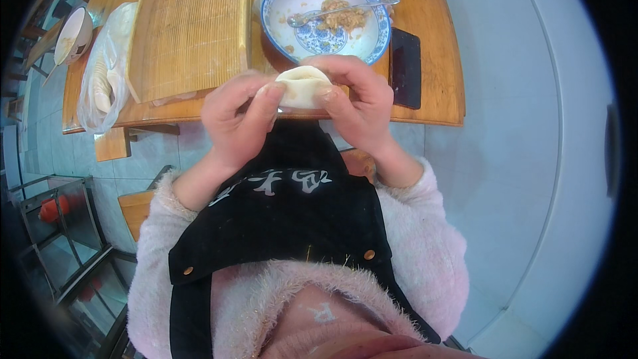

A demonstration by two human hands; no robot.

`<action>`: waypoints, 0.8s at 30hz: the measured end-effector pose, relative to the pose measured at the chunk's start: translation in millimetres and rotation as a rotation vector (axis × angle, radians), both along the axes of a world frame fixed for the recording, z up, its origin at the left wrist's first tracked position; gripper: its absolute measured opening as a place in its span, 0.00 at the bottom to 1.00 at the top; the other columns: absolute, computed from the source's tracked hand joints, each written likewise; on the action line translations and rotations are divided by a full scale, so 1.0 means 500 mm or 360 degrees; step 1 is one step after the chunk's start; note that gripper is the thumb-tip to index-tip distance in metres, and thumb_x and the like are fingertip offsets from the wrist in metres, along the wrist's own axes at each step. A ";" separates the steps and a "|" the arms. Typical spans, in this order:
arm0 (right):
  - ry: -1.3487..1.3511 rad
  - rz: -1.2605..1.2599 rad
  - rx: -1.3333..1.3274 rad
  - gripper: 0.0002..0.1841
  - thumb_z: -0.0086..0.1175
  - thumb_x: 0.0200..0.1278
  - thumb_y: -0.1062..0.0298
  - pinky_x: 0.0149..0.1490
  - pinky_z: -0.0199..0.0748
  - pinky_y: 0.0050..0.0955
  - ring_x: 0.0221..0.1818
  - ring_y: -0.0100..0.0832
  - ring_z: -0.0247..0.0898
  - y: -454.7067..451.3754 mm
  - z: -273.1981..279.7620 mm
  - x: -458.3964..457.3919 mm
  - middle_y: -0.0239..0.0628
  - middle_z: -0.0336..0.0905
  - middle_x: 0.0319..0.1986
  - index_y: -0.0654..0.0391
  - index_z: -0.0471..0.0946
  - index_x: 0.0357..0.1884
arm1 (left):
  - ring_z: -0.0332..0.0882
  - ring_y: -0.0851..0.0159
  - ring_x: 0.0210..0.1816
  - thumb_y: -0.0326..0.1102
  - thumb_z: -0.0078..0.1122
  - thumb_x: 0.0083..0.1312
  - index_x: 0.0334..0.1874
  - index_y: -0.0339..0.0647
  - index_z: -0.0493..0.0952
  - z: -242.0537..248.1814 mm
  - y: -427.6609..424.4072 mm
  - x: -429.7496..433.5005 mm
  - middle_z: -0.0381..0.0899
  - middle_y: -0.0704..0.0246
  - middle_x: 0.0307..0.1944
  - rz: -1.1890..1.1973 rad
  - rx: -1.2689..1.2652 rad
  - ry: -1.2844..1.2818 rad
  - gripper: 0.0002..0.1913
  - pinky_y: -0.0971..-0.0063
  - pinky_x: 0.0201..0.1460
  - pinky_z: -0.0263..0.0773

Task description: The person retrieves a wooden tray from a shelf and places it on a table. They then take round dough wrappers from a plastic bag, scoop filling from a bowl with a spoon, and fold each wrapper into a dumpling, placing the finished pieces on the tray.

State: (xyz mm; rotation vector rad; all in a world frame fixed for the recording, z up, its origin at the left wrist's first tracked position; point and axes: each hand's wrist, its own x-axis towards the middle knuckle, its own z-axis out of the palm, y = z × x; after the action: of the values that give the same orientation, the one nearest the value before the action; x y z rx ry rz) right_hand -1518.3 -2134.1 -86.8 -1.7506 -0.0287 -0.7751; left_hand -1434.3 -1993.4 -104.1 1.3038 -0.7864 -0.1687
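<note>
Between both hands, above the table's near edge, is a folded dumpling wrapper [303, 89] of white dough, with a little filling showing at its upper fold. My left hand [241, 112] pinches its left end between thumb and fingers. At its right end, my right hand [356, 99] grips it the same way. Just beyond the hands stands a large blue-and-white patterned bowl [276, 35] with minced filling [344, 19] in it. A metal spoon [299, 20] lies in the bowl, its handle resting over the right rim.
A bamboo-slat tray [192, 35] with a wooden frame lies left of the bowl. Left of it, a clear plastic bag [102, 85] holds sliced white dough. A smaller bowl [75, 35] stands at the far left. A dark phone [405, 70] lies right of the large bowl on the wooden table [441, 60].
</note>
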 end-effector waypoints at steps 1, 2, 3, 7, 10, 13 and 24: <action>0.0033 0.0027 -0.0061 0.06 0.53 0.57 0.77 0.37 0.71 0.19 0.33 0.24 0.75 -0.002 0.004 -0.002 0.38 0.80 0.30 0.67 0.77 0.36 | 0.69 0.79 0.19 0.23 0.57 0.60 0.33 0.30 0.77 0.000 0.000 -0.003 0.76 0.69 0.22 -0.0012 -0.0047 0.0031 0.03 0.87 0.20 0.60; 0.0066 0.0055 -0.0124 0.06 0.53 0.57 0.77 0.37 0.71 0.19 0.33 0.24 0.75 -0.006 0.009 -0.005 0.38 0.80 0.30 0.67 0.77 0.36 | 0.68 0.79 0.18 0.23 0.57 0.60 0.33 0.30 0.77 0.000 -0.001 -0.004 0.75 0.69 0.22 -0.0025 -0.0094 0.0062 0.03 0.87 0.19 0.59; 0.0098 0.0078 -0.0175 0.06 0.53 0.56 0.77 0.37 0.70 0.19 0.32 0.24 0.75 -0.008 0.012 -0.006 0.38 0.80 0.30 0.66 0.78 0.36 | 0.68 0.79 0.18 0.24 0.56 0.60 0.33 0.30 0.78 -0.001 -0.001 -0.004 0.75 0.69 0.22 -0.0027 -0.0093 0.0064 0.03 0.88 0.19 0.59; -0.0014 -0.0001 -0.0391 0.05 0.55 0.55 0.77 0.35 0.70 0.18 0.30 0.25 0.76 -0.015 0.015 -0.002 0.39 0.80 0.29 0.66 0.78 0.35 | 0.69 0.79 0.19 0.24 0.57 0.60 0.35 0.30 0.78 -0.005 -0.002 0.001 0.75 0.69 0.23 -0.0059 -0.0055 0.0041 0.04 0.88 0.21 0.61; -0.0069 -0.0047 -0.0508 0.05 0.55 0.55 0.77 0.34 0.71 0.19 0.28 0.26 0.76 -0.018 0.015 -0.003 0.39 0.80 0.28 0.65 0.78 0.34 | 0.71 0.78 0.23 0.24 0.57 0.59 0.36 0.30 0.78 -0.010 -0.007 0.007 0.76 0.69 0.24 -0.0063 -0.0072 -0.0036 0.05 0.86 0.25 0.62; -0.0093 -0.0052 -0.0512 0.05 0.55 0.56 0.77 0.33 0.71 0.20 0.28 0.27 0.76 -0.019 0.013 -0.005 0.39 0.80 0.28 0.65 0.78 0.35 | 0.71 0.76 0.27 0.23 0.58 0.57 0.36 0.31 0.79 -0.010 -0.011 0.022 0.77 0.68 0.26 -0.0165 -0.0147 -0.0131 0.06 0.84 0.28 0.64; -0.0049 0.0030 -0.0465 0.05 0.58 0.53 0.75 0.34 0.72 0.21 0.30 0.28 0.78 -0.016 0.018 0.003 0.39 0.81 0.28 0.63 0.79 0.33 | 0.73 0.72 0.27 0.23 0.60 0.56 0.31 0.31 0.79 0.014 -0.012 0.013 0.78 0.66 0.25 0.0028 0.0008 -0.0413 0.03 0.83 0.30 0.65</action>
State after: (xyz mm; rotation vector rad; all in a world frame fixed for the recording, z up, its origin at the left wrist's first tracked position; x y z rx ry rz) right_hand -1516.7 -2142.0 -77.9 -2.0107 -0.1873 -0.8150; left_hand -1428.0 -1999.2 -97.0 1.3533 -0.9945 0.0136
